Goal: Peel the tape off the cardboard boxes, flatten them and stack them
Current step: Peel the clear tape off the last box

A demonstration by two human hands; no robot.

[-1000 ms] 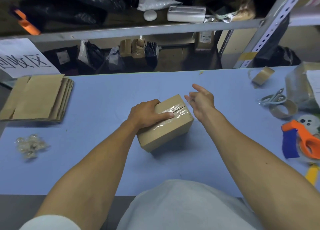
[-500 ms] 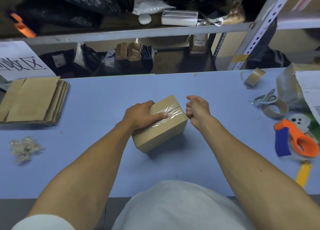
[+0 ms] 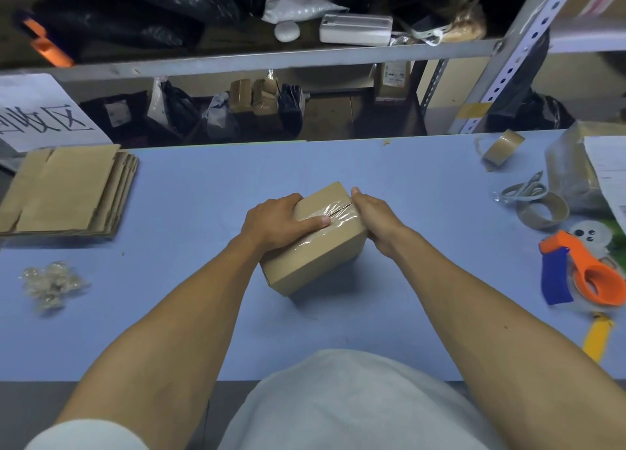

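The big blue counter (image 3: 203, 192) runs off both sides of the view. A pile of flat cardboard (image 3: 64, 192) lies at its far left, cut off at the edge. In the middle sits a small closed cardboard box (image 3: 315, 263), turned a bit sideways. Shiny clear tape (image 3: 333, 221) runs across its top, wrinkled and split near the far end. The left hand (image 3: 277, 224) lies flat on top, pressing down, its fingers (image 3: 313, 222) stretched over the tape. The right hand (image 3: 374, 217) holds the right side of the box. Its fingers curl around the far side, so their tips are hidden. An orange and blue tape holder (image 3: 582, 273) sits at the right, partly cut off. A small clump of crumpled clear tape (image 3: 50, 285) lies at the left, too blurry to make out well.
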